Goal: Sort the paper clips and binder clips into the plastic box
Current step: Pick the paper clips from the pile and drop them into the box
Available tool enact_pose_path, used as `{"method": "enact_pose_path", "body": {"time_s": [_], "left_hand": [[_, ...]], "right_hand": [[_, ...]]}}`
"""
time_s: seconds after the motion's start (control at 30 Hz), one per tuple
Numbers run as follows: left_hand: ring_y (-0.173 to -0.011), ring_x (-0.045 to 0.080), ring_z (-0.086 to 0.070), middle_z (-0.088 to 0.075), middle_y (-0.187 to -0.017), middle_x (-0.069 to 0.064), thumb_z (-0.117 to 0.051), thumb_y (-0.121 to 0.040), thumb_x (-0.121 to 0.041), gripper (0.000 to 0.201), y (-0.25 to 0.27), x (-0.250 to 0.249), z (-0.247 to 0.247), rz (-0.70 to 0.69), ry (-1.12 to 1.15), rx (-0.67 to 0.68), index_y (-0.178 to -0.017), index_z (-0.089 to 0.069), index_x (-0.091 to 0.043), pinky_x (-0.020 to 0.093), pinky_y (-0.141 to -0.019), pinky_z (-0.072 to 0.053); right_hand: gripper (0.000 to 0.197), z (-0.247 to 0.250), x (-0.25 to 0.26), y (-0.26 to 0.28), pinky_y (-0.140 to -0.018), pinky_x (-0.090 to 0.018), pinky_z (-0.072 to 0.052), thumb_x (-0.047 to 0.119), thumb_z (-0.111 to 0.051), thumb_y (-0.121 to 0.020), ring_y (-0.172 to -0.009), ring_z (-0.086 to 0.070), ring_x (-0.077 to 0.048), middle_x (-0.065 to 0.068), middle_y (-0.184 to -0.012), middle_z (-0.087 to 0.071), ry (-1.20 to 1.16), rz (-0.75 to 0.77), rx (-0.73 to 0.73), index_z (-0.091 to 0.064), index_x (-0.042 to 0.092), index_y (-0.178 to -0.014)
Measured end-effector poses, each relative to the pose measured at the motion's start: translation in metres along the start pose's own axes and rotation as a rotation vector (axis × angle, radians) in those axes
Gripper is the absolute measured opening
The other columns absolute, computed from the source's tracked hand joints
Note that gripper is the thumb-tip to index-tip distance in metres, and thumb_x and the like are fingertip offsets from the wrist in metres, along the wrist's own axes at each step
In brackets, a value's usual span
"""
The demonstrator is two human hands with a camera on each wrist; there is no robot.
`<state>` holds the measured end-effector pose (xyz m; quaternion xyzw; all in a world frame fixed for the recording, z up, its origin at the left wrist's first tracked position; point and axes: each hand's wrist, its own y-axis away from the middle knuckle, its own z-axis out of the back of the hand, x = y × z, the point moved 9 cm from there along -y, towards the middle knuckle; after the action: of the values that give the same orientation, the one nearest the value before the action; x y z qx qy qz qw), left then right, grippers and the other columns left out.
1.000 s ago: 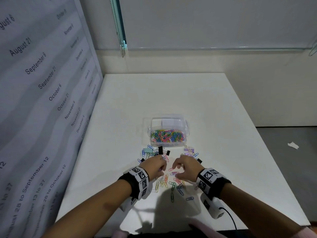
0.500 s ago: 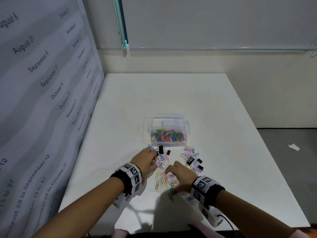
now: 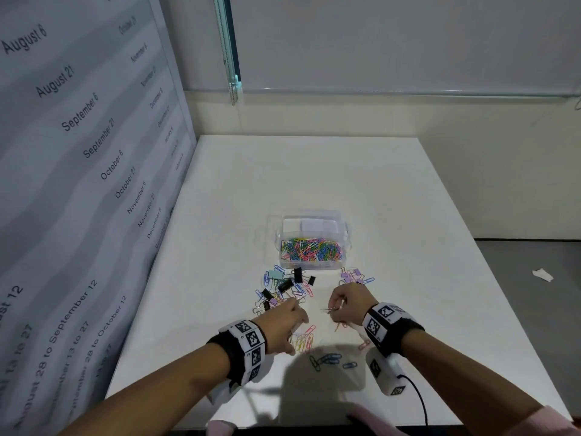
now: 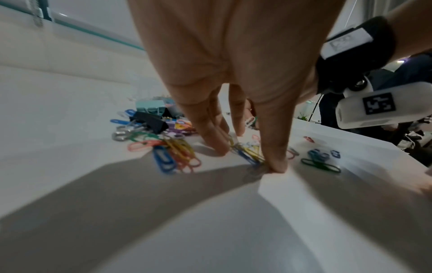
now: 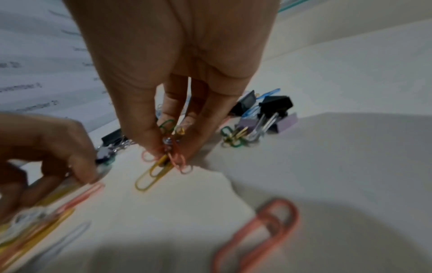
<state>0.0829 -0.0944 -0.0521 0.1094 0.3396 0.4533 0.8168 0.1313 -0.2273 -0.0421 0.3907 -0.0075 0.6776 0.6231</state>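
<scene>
obstacles: binder clips before plastic box | free: table right of box

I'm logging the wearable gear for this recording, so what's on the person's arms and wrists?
Both forearms are bare. Each wrist carries a black band faced with white panels of square black-and-white markers. A white camera pod with its own marker hangs under the right wrist, trailing a black cable. A pink sleeve edge shows at lower right.

Clear glossy plastic box; colour-coated wire paper clips; matt white table.
</scene>
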Motion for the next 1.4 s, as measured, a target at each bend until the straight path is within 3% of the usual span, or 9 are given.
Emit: {"method": "enact_pose_path", "body": {"time_s": [0.17,0.33,0.43,0.6,0.77,0.93,1.07,1.27,1.4], "left_hand": [[-0.103,0.027,-0.051,-0.043,-0.120,0.009,-0.072,-0.078,-0.018,0.052,-0.010,-0.009,0.001,-0.012,0.075,-0.059,-0.125,-0.050,-0.013,0.031,-0.085,-0.042],[-0.102,0.029,-0.053,-0.048,-0.115,0.013,-0.062,-0.086,-0.014,0.031,-0.019,-0.013,0.000,-0.011,0.075,-0.057,-0.116,-0.057,-0.012,0.032,-0.084,-0.040],[-0.102,0.030,-0.053,-0.049,-0.114,0.014,-0.058,-0.088,-0.013,0.023,-0.020,-0.014,0.000,-0.019,0.026,-0.073,-0.111,-0.058,-0.010,0.033,-0.083,-0.041],[-0.100,0.029,-0.051,-0.051,-0.111,0.016,-0.053,-0.090,-0.011,0.017,-0.021,-0.014,0.003,-0.049,-0.039,-0.143,-0.107,-0.056,-0.009,0.036,-0.083,-0.044],[-0.083,0.023,-0.049,-0.043,-0.091,0.006,-0.052,-0.083,0.002,0.012,-0.023,-0.014,0.008,-0.070,-0.024,-0.183,-0.091,-0.057,-0.005,0.032,-0.067,-0.036],[-0.094,0.030,-0.056,-0.042,-0.094,0.004,-0.055,-0.084,-0.004,0.010,-0.025,-0.007,0.009,-0.021,0.047,-0.155,-0.094,-0.058,-0.008,0.034,-0.079,-0.045],[-0.097,0.029,-0.054,-0.048,-0.091,0.007,-0.058,-0.084,-0.005,0.010,-0.027,-0.007,0.014,-0.008,0.080,-0.124,-0.094,-0.057,-0.004,0.031,-0.080,-0.040],[-0.081,0.023,-0.051,-0.051,-0.083,0.002,-0.058,-0.085,-0.005,0.012,-0.030,-0.009,0.027,-0.005,0.146,-0.098,-0.082,-0.050,-0.013,0.029,-0.073,-0.037],[-0.082,0.018,-0.058,-0.064,-0.093,0.010,-0.057,-0.087,-0.006,0.014,-0.032,-0.009,0.063,0.024,0.233,-0.216,-0.081,-0.051,-0.016,0.026,-0.072,-0.043]], "right_hand": [[0.023,0.010,0.004,-0.003,-0.042,-0.002,-0.036,-0.001,-0.066,-0.066,-0.054,-0.050,0.002,0.010,-0.062,-0.058,-0.031,0.002,0.017,-0.060,0.021,-0.064],[0.022,0.027,0.008,-0.009,-0.050,-0.012,-0.047,-0.003,-0.065,-0.065,-0.045,-0.055,0.003,0.002,-0.062,-0.064,-0.104,-0.016,-0.060,-0.063,0.019,-0.062],[0.016,0.046,0.014,-0.015,-0.054,-0.009,-0.045,0.001,-0.068,-0.070,-0.057,-0.057,-0.001,0.001,-0.069,-0.065,-0.089,-0.007,-0.128,-0.066,0.017,-0.069],[0.019,0.084,0.035,-0.026,-0.070,-0.032,-0.059,0.003,-0.068,-0.077,-0.067,-0.068,-0.023,-0.003,-0.075,-0.069,-0.194,0.034,-0.263,-0.067,0.020,-0.071],[0.026,0.106,0.050,-0.033,-0.053,-0.007,-0.043,0.001,-0.062,-0.078,-0.083,-0.064,-0.019,-0.001,-0.102,-0.063,-0.226,0.097,-0.384,-0.067,0.016,-0.098],[0.029,0.084,0.040,-0.028,-0.063,-0.018,-0.045,-0.005,-0.053,-0.078,-0.083,-0.063,-0.021,-0.006,-0.101,-0.067,-0.143,0.113,-0.313,-0.069,0.013,-0.095],[0.027,0.041,0.032,-0.020,-0.064,-0.011,-0.039,0.002,-0.063,-0.075,-0.080,-0.053,-0.011,-0.006,-0.107,-0.064,0.104,0.179,-0.118,-0.066,0.015,-0.098],[0.090,-0.006,0.009,-0.014,-0.097,-0.031,-0.043,0.033,-0.083,-0.060,-0.113,-0.046,-0.019,-0.001,-0.130,-0.035,0.336,0.197,0.109,-0.035,0.026,-0.135],[0.091,-0.015,0.002,-0.007,-0.095,-0.031,-0.044,0.031,-0.085,-0.058,-0.110,-0.048,-0.021,0.000,-0.129,-0.033,0.330,0.205,0.141,-0.035,0.027,-0.134]]}}
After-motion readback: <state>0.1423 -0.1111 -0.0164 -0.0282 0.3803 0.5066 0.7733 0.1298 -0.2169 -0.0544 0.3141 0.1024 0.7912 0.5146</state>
